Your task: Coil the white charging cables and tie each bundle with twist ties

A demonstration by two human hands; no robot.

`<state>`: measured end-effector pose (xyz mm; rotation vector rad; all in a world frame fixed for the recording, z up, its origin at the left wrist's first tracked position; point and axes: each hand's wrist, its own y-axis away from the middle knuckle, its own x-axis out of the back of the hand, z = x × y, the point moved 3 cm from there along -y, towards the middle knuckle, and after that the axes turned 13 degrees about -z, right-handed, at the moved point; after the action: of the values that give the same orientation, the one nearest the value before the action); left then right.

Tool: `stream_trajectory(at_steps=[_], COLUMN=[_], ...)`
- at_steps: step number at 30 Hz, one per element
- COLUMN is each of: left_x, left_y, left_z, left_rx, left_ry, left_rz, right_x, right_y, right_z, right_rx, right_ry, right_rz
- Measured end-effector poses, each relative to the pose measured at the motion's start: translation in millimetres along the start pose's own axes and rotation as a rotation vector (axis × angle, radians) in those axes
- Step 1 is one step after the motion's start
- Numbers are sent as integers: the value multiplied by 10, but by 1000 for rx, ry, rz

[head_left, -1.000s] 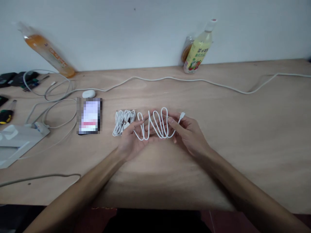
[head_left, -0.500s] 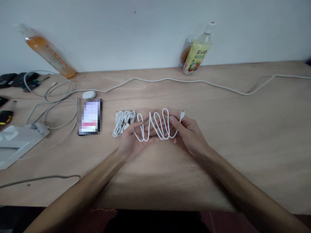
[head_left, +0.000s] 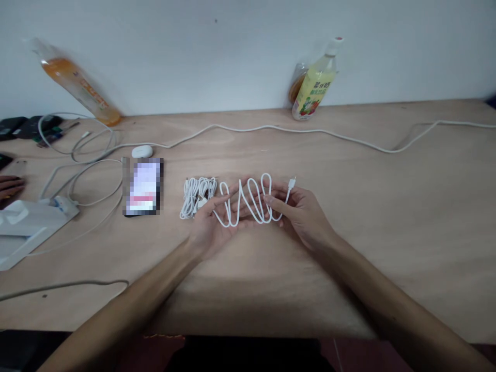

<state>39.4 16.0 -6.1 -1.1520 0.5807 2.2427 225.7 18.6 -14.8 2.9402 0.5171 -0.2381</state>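
Note:
A white charging cable (head_left: 251,206) lies in upright zigzag loops across the fingers of both my hands. My left hand (head_left: 207,230) holds its left end, the thumb over the cable near a white plug (head_left: 202,202). On the right, my right hand (head_left: 306,214) supports the loops from beneath, and its thumb presses on the rightmost loop. The cable's small connector (head_left: 292,182) sticks up beside the right fingers. Just beyond my left thumb, tied bundles of white cable (head_left: 189,197) rest on the table, partly hidden by that hand.
Left of the bundles lie a phone (head_left: 143,186) and a white earbud case (head_left: 142,151). A white power strip (head_left: 34,222) with tangled cords sits farther left, near another person's hand (head_left: 11,187). Bottles (head_left: 314,85) stand at the wall. A long white cord (head_left: 267,126) crosses the table.
My right thumb has slid left onto the rightmost loop. The loops and connector have shifted slightly right. Another person's hand has come in at the left edge, over the black-and-yellow tool.

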Motion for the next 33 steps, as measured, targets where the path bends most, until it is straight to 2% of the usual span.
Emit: stream_trajectory(at_steps=[11, 18, 25, 33], left_x=[-13, -7, 24, 28], left_y=[3, 7, 15, 14], left_z=[6, 5, -4, -11], left_rx=[-9, -5, -3, -6], left_ry=[0, -46, -56, -6], left_rz=[-34, -39, -32, -32], right_x=[12, -17, 29, 30], right_y=[16, 8, 19, 13], right_z=[13, -2, 0, 5], right_rx=[-13, -11, 9, 15], right_ry=[-20, -90, -32, 30], right_rz=[80, 36, 107, 92])
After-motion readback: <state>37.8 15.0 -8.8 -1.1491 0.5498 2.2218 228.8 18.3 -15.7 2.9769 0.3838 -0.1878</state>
